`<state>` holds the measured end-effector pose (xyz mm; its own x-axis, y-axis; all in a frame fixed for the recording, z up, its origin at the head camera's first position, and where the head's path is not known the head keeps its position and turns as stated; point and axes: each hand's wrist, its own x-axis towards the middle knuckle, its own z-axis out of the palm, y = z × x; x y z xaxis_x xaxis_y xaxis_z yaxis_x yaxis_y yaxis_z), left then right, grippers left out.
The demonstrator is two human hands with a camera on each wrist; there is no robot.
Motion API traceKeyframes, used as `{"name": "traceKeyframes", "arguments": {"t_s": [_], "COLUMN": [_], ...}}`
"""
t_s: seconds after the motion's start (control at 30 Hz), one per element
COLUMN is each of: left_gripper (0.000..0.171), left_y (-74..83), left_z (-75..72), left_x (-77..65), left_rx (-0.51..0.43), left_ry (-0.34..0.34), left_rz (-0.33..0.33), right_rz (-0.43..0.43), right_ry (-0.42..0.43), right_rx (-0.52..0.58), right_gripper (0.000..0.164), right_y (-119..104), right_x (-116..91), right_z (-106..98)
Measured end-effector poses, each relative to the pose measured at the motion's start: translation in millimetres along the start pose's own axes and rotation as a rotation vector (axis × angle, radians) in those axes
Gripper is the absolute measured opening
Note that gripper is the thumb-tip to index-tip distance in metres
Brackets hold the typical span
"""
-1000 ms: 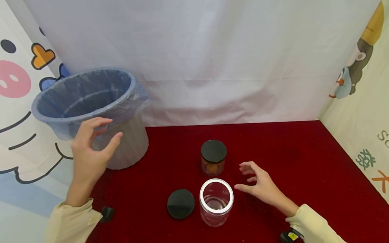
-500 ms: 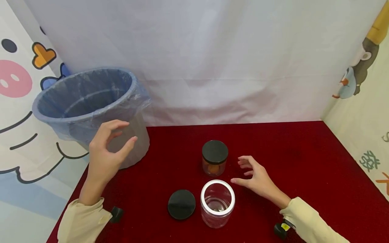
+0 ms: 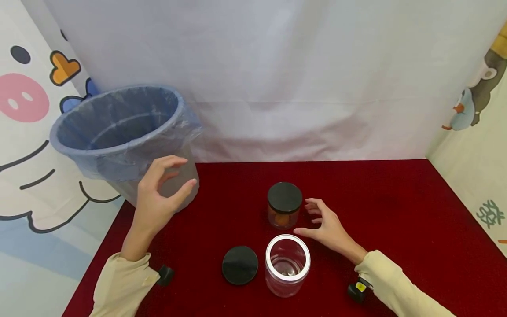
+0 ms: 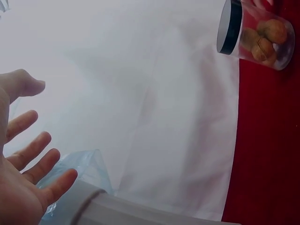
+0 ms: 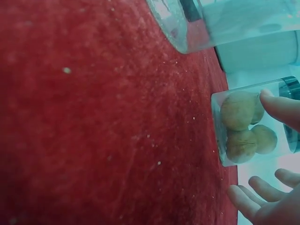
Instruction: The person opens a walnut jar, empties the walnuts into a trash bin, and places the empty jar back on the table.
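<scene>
A clear jar with a black lid (image 3: 284, 197) stands upright on the red cloth, several brown walnuts (image 4: 265, 40) inside it. My right hand (image 3: 329, 228) is just to its right, thumb and fingers spread apart and holding nothing. In front of that jar is a lidless clear jar (image 3: 287, 285) with a white rim, and nothing shows inside it. A loose black lid (image 3: 240, 265) lies flat to its left. My left hand (image 3: 155, 203) hovers in front of the bin, its thumb and fingers apart around nothing.
A bin (image 3: 186, 176) lined with a blue plastic bag stands at the back left. White cloth (image 3: 317, 88) hangs behind the red cloth-covered table (image 3: 380, 207). Printed cartoon panels stand at the left and right sides.
My left hand has moved right, away from the bin's left part. The right hand has moved up and left, closer to the lidded jar. The view has shifted slightly.
</scene>
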<state>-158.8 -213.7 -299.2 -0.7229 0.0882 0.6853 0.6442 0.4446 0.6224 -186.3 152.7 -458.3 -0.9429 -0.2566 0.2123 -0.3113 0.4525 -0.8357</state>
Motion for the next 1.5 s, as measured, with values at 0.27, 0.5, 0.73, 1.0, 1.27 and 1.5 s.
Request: {"name": "traceKeyframes", "arguments": {"t_s": [0.27, 0.5, 0.73, 1.0, 1.27, 1.5], "left_gripper": [0.045, 0.048, 0.049, 0.048, 0.050, 0.048], "left_y": [12.7, 9.0, 6.2, -0.6, -6.7, 8.7], "left_z": [10.7, 20.8, 30.6, 42.1, 47.4, 51.4], "left_x": [1.9, 0.2, -0.2, -3.5, -7.2, -3.9], "left_rx": [-0.009, -0.028, -0.055, -0.064, -0.060, -0.080], "left_ry": [-0.057, -0.094, -0.113, -0.161, -0.203, -0.227], "left_rz": [-0.030, -0.059, -0.044, -0.060, -0.105, -0.114], "right_rz": [0.017, 0.004, 0.000, -0.030, -0.090, -0.190], "right_ry": [0.011, 0.002, 0.016, 0.049, 0.055, 0.056], "right_rx": [0.027, 0.007, 0.017, 0.053, 0.024, -0.058], "right_gripper": [0.082, 0.088, 0.090, 0.091, 0.091, 0.092], "right_y": [6, 7, 8, 7, -3, -1], "right_x": [13, 21, 30, 35, 34, 35], "right_z": [14, 23, 32, 37, 32, 27]}}
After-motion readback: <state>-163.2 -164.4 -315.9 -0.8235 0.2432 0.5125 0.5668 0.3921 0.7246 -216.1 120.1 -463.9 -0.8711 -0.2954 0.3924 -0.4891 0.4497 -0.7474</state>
